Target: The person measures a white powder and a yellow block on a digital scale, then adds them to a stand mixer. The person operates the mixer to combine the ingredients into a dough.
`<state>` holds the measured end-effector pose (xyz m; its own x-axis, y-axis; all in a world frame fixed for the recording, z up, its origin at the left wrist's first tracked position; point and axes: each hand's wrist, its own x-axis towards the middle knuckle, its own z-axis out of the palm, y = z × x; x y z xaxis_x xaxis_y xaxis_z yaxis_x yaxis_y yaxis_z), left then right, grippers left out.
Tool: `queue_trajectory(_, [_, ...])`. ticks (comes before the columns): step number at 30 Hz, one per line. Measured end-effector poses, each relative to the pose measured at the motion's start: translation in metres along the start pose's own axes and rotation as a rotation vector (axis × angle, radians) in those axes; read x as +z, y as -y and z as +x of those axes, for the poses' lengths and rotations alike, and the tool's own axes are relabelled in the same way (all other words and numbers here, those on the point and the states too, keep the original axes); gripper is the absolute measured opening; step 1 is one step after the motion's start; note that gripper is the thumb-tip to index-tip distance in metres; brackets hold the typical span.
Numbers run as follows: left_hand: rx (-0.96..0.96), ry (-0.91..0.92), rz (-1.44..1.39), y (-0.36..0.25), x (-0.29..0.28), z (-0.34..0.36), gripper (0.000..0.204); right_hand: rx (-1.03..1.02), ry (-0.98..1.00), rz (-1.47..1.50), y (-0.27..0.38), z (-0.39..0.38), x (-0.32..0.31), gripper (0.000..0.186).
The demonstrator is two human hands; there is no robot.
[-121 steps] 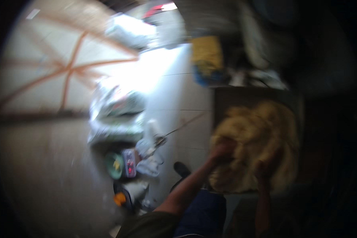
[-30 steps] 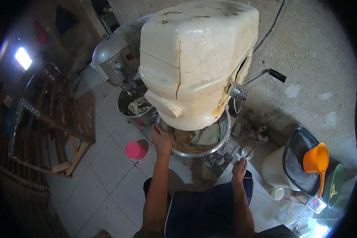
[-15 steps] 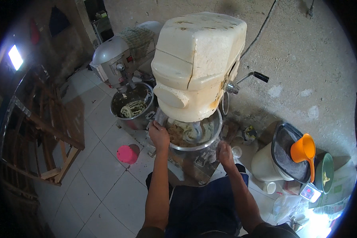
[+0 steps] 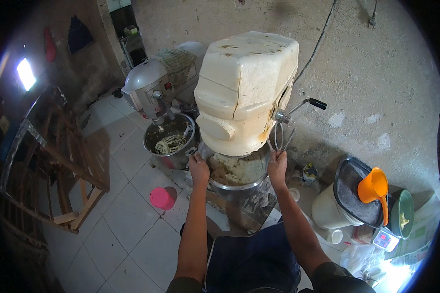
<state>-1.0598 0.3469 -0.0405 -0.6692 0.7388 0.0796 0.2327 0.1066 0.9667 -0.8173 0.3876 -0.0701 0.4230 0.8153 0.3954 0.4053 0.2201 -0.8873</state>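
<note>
- Head view: the left hand [image 4: 199, 167] rests on the left rim of the steel mixing bowl [image 4: 239, 188], fingers curled over the edge; its grip is pressed onto the rim.
- The right hand [image 4: 277, 167] sits at the bowl's right rim, fingers folded around the edge just below the wire whisk [image 4: 280, 137] that hangs there; whether it touches the whisk I cannot tell.
- The bowl lies between the two hands, directly under the cream-coloured mixer head [image 4: 244, 90], and holds pale dough [image 4: 235, 169] that shows only at the near side.
- The mixer head overhangs most of the bowl, so little open room remains above it; a black-tipped lever [image 4: 308, 103] juts out to the right.
- To the left, just beside the left hand, stands a second, grey mixer [image 4: 149, 88] with its own bowl [image 4: 170, 141] of dough.
- On the tiled floor [image 4: 122, 229], near left, lies a pink cup [image 4: 161, 198], with bare tiles around it.
- To the right stands a white bucket [image 4: 327, 210] with an orange scoop [image 4: 374, 188], near the rough wall [image 4: 376, 73].
- A wooden rack [image 4: 58, 166] borders the far left.
</note>
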Motion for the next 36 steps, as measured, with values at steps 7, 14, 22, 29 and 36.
queue_trajectory(7, [0.109,0.017,0.083,0.003,-0.002,0.004,0.035,-0.033,0.027,-0.097,0.002,0.0,-0.005,0.026])
queue_trajectory(14, [0.111,-0.025,0.096,0.006,0.0,0.005,0.034,0.019,0.069,-0.139,0.007,0.002,-0.004,0.025])
queue_trajectory(22, [0.153,-0.042,0.107,0.002,0.0,-0.002,0.034,0.004,0.054,-0.157,0.0,0.001,-0.003,0.028])
queue_trajectory(29, [0.088,-0.008,0.116,0.002,0.0,0.0,0.033,0.06,0.082,-0.175,0.01,0.002,-0.006,0.028])
queue_trajectory(36, [0.123,-0.017,0.118,-0.001,-0.002,-0.002,0.034,0.119,-0.028,0.274,0.013,-0.018,-0.025,0.033])
